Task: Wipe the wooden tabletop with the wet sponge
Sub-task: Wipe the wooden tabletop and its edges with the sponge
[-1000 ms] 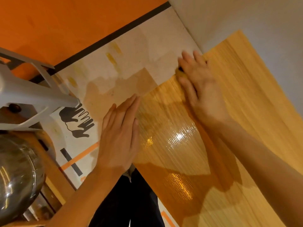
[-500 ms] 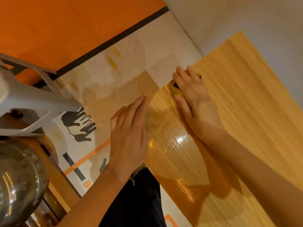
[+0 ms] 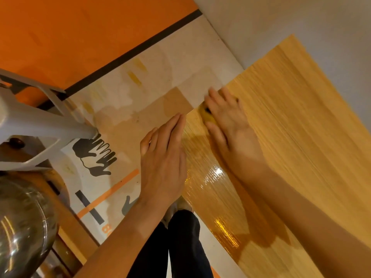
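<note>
Yellow sponge point(image 3: 208, 116): near the table's left edge, mostly hidden under the right hand — only a sliver shows.
Right hand point(image 3: 230, 125): flat, fingers spread over the sponge, pressing it down; blurred, so the exact hold is unclear.
Tabletop point(image 3: 291, 121): light wood, wet and glossy behind the hand.
Left hand point(image 3: 163, 157): flat, fingers together, empty, along the table's edge.
Floor side: grey stool point(image 3: 40, 125), steel bowl point(image 3: 22, 227).

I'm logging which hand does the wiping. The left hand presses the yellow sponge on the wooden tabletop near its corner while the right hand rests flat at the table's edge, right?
Not quite: the hands are swapped. The head view shows the right hand pressing the yellow sponge on the wooden tabletop near its corner, while the left hand rests flat at the edge.
</note>
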{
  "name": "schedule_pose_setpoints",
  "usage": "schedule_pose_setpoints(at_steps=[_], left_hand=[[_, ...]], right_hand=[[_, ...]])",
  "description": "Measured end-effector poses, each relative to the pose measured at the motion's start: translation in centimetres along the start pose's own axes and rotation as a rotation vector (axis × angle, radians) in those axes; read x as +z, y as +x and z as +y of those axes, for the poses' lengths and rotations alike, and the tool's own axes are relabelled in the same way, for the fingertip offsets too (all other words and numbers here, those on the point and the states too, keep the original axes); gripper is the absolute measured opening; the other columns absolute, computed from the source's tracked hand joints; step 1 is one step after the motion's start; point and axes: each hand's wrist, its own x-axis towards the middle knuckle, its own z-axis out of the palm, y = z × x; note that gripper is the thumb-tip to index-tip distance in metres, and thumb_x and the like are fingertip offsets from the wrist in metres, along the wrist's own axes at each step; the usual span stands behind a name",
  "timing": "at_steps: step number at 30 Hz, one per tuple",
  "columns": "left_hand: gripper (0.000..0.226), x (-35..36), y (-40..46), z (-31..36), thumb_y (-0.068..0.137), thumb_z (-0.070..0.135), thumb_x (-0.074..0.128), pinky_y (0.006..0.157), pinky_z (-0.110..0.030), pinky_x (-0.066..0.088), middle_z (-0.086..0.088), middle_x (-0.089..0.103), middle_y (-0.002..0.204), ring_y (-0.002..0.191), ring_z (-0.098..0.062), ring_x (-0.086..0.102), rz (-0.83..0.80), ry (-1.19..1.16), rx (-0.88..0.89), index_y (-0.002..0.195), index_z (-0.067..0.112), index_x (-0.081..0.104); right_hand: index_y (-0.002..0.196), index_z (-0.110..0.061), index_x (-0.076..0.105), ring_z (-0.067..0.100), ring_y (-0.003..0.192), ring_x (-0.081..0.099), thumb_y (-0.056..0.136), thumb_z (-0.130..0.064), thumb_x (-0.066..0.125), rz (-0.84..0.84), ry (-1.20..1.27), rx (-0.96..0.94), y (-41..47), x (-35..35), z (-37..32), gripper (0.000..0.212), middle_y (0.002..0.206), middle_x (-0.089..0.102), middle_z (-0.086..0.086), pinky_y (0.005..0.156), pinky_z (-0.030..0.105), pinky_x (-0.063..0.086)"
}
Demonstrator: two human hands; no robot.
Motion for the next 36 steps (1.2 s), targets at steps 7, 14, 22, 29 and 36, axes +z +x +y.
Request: schedule_pose_setpoints(at_steps=[7,14,22,29,36], left_hand=[[0.055,0.1,0.1,-0.1,0.096,0.012,0.032,0.114,-0.033,0.026,0.002,0.045,0.154,0.136,-0.012,0.046,0.001,0.002,-0.002,0.150,0.012,0.044],[0.056,0.5,0.2,-0.3,0.094,0.010,0.034,0.113,-0.032,0.024,0.000,0.048,0.152,0.135,-0.010,0.041,0.043,-0.012,-0.015,0.149,0.012,0.046],[0.047,0.2,0.1,0.3,0.096,0.003,0.043,0.115,-0.027,0.023,-0.007,0.055,0.145,0.133,-0.016,0.044,0.108,-0.035,-0.042,0.142,0.006,0.053],[0.044,0.0,0.0,0.6,0.098,0.005,0.041,0.116,-0.028,0.023,-0.011,0.058,0.139,0.130,-0.016,0.042,0.132,-0.073,-0.078,0.139,0.004,0.056],[0.043,-0.6,0.1,1.2,0.097,0.005,0.042,0.120,-0.026,0.020,-0.011,0.059,0.138,0.130,-0.014,0.042,0.096,-0.103,-0.101,0.138,0.003,0.056]], right_hand=[[0.142,-0.009,0.044,0.021,0.148,0.022,0.101,-0.028,0.043,-0.081,-0.033,-0.167,-0.9,-0.8,1.7,0.046,0.153,0.038,0.004,0.122,0.045,0.014],[0.129,-0.007,0.050,0.027,0.127,0.045,0.105,-0.028,0.032,-0.011,-0.270,-0.123,7.3,-6.3,8.8,0.037,0.130,0.054,0.011,0.116,0.049,0.019],[0.083,-0.016,0.058,0.013,0.073,0.048,0.104,-0.038,0.028,-0.289,-0.260,-0.323,9.7,-2.3,0.7,0.043,0.072,0.053,-0.006,0.081,0.033,0.042],[0.087,-0.014,0.071,0.026,0.088,0.063,0.099,-0.045,0.033,-0.281,-0.367,0.067,14.1,-6.7,6.7,0.050,0.094,0.070,0.007,0.082,0.035,0.047],[0.066,-0.027,0.052,0.011,0.066,0.053,0.105,-0.038,0.029,-0.347,-0.180,-0.333,9.9,-1.1,0.4,0.046,0.066,0.055,-0.010,0.085,0.026,0.035]])
